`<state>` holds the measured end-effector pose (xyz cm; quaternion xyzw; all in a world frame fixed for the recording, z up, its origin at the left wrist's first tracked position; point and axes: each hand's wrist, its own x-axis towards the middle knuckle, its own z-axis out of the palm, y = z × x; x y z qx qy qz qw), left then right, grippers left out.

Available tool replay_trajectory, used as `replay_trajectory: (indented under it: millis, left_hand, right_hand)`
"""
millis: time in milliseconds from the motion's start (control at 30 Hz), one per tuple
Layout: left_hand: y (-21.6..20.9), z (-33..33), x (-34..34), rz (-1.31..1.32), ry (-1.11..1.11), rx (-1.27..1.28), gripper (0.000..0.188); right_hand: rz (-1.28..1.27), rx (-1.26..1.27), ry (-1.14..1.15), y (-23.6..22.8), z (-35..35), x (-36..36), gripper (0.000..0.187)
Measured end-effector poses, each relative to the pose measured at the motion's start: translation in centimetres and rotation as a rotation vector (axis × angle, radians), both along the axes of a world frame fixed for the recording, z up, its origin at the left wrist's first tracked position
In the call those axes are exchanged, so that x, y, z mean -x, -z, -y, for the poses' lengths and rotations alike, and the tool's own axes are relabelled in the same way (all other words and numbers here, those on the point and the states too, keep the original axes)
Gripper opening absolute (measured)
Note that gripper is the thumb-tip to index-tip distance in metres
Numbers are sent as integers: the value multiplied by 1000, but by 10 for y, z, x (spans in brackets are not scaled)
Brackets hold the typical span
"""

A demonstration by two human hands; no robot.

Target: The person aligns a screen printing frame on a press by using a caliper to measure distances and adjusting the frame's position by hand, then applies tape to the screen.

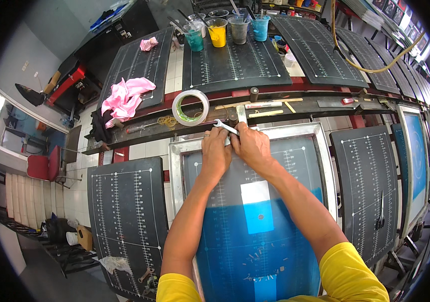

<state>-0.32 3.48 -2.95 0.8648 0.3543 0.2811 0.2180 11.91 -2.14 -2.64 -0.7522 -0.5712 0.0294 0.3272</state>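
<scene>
Both my hands meet at the far edge of a metal-framed printing screen [328, 166], whose mesh is partly coated blue. My right hand [253, 146] is closed round a silver open-end wrench [229, 129], its jaw pointing up and left beyond my fingers. Close against it, my left hand [217, 152] has its fingers curled down at the frame's edge, just below the wrench; whatever they grip is hidden. A metal clamp piece [241, 114] stands up just beyond my right hand. Under the screen's mesh shows a dark board with white ruled marks and a white rectangle [256, 191].
A tape roll [190, 107], a marker [263, 105] and thin sticks lie along the dark rail ahead. Beyond are cups of ink [218, 33] and a pink cloth [126, 96]. Ruled black boards [368, 191] flank the screen; a yellow hose [376, 69] hangs at upper right.
</scene>
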Motion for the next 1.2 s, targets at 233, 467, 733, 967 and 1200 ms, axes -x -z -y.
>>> replay_trajectory:
  millis: [233,467,733,967,1200]
  left_hand:
    - [-1,2,-2,28,-7,-22,31]
    - [-3,2,1,19,2,9,32]
    - [4,1,-2,18,2,-16,36]
    - [-2,2,0,5,4,55,43]
    - [-1,3,-1,9,9,82,43]
  right_hand:
    - [3,49,1,0,-2,-1,17]
    - [22,-9,-5,1,1,2,18]
    - [-15,82,8,-4,0,0,20]
    - [-470,65,135,-23,49,-60,22]
    - [-451,198,140,-22,75,-86,20]
